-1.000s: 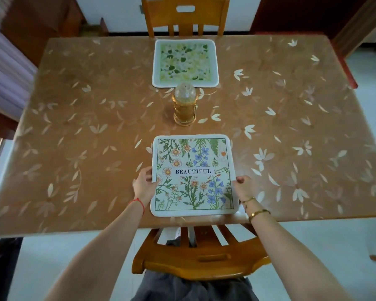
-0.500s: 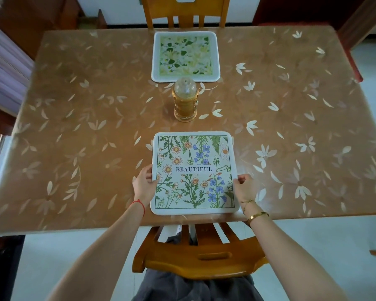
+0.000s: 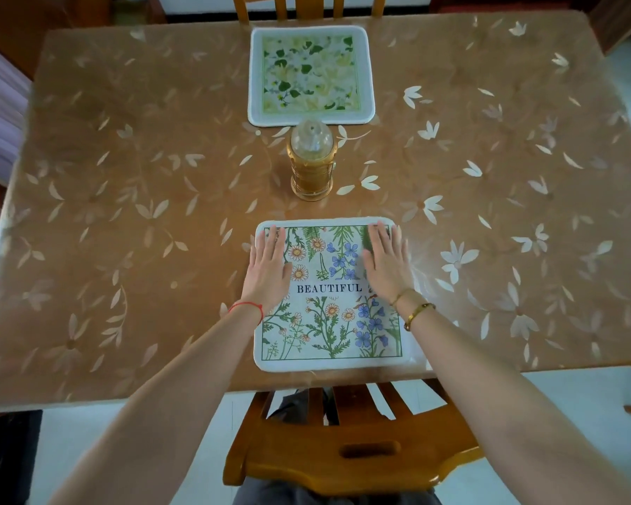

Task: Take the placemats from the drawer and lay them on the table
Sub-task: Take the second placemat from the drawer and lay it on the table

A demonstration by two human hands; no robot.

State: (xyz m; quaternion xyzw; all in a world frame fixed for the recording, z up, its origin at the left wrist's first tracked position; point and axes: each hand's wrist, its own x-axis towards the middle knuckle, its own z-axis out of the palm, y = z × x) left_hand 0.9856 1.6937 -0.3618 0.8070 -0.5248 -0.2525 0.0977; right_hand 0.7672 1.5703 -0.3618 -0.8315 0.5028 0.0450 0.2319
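Observation:
A floral placemat (image 3: 328, 322) printed with the word BEAUTIFUL lies flat at the near edge of the table (image 3: 143, 231). My left hand (image 3: 268, 269) rests palm down on its left part, fingers spread. My right hand (image 3: 385, 264) lies palm down on its right part, fingers spread too. Neither hand grips anything. A second placemat (image 3: 310, 74), green and yellow with a white border, lies flat at the far edge of the table.
An amber glass jar (image 3: 311, 162) with a clear domed lid stands between the two placemats. A wooden chair (image 3: 343, 442) is tucked under the near edge below my arms. Another chair (image 3: 308, 5) stands at the far side.
Both hands have left the placemat's side edges and now lie flat on top of it, further up. The view has come closer to the table.

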